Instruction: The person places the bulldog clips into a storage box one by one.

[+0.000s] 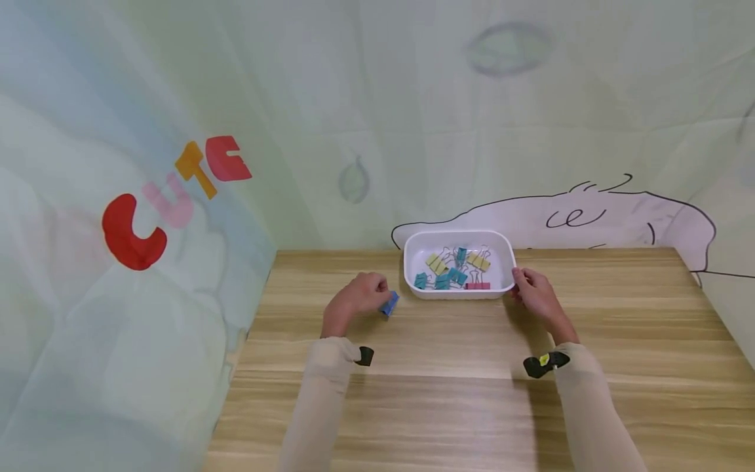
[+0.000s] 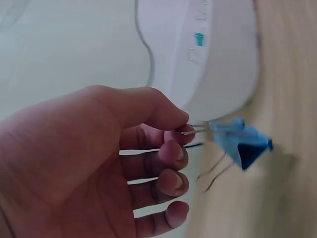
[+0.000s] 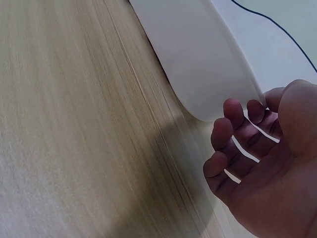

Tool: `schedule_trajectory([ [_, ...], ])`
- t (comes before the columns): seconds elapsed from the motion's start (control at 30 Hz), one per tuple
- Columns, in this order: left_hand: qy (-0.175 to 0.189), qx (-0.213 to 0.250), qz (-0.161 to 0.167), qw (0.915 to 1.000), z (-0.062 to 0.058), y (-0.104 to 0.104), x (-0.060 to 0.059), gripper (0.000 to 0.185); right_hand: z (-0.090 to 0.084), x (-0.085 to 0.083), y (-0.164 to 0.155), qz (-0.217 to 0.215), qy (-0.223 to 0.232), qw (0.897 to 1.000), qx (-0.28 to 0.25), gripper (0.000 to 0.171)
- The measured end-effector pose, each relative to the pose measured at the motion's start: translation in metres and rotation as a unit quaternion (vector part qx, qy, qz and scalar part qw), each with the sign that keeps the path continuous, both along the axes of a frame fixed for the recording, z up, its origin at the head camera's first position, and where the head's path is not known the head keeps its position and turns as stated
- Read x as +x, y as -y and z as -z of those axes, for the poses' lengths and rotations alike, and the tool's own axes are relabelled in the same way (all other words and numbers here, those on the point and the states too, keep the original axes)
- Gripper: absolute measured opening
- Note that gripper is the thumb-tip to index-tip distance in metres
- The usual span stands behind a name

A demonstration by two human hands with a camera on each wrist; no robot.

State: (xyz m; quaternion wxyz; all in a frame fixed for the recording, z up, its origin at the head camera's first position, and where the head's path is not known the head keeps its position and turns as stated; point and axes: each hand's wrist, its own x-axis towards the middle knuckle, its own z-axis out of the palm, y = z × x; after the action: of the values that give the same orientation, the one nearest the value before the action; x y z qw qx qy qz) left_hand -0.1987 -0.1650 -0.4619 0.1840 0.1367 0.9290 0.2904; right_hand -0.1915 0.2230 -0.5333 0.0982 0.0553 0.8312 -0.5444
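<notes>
My left hand (image 1: 361, 298) pinches the wire handle of a blue binder clip (image 1: 389, 304) just left of a white tray (image 1: 413, 246). In the left wrist view, thumb and forefinger hold the clip's (image 2: 242, 144) wire, and the clip hangs over the wood beside the tray's wall (image 2: 223, 64). The tray holds several binder clips, among them yellow (image 1: 436, 263), teal (image 1: 455, 276) and pink (image 1: 477, 285) ones. My right hand (image 1: 533, 292) sits at the tray's right front corner. In the right wrist view its fingers (image 3: 233, 139) are loosely curled next to the tray's wall (image 3: 198, 64) and hold nothing.
The wooden table (image 1: 448, 393) runs from a cloth backdrop behind to the near edge. A draped sheet printed with "CUTE" (image 1: 171, 196) hangs along the table's left side. A drawn outline (image 1: 590, 216) marks the backdrop behind the tray.
</notes>
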Motion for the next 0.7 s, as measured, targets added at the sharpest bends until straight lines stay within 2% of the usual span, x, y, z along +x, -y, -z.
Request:
schedule_trajectory([
  [0.1, -0.023, 0.008, 0.003, 0.9997, -0.018, -0.002, -0.007, 0.017, 0.0, -0.001, 0.0, 0.001, -0.005, 1.0, -0.005, 0.056],
  [0.23, -0.089, 0.02, 0.025, 0.9955, -0.041, -0.01, -0.02, 0.02, 0.0, -0.001, -0.001, 0.003, -0.011, 1.0, -0.012, 0.056],
  [0.37, -0.141, 0.03, 0.036, 0.9889, -0.057, -0.026, -0.036, 0.018, 0.0, -0.001, -0.005, 0.006, -0.013, 1.0, -0.011, 0.054],
  [0.53, -0.139, 0.034, 0.024, 0.9894, -0.066, -0.043, -0.051, 0.017, 0.001, -0.001, -0.004, 0.004, -0.009, 1.0, -0.006, 0.054],
  [0.7, -0.134, 0.028, 0.016, 0.9904, -0.064, -0.056, -0.062, 0.018, 0.002, -0.002, -0.003, -0.002, -0.008, 1.0, 0.009, 0.053],
])
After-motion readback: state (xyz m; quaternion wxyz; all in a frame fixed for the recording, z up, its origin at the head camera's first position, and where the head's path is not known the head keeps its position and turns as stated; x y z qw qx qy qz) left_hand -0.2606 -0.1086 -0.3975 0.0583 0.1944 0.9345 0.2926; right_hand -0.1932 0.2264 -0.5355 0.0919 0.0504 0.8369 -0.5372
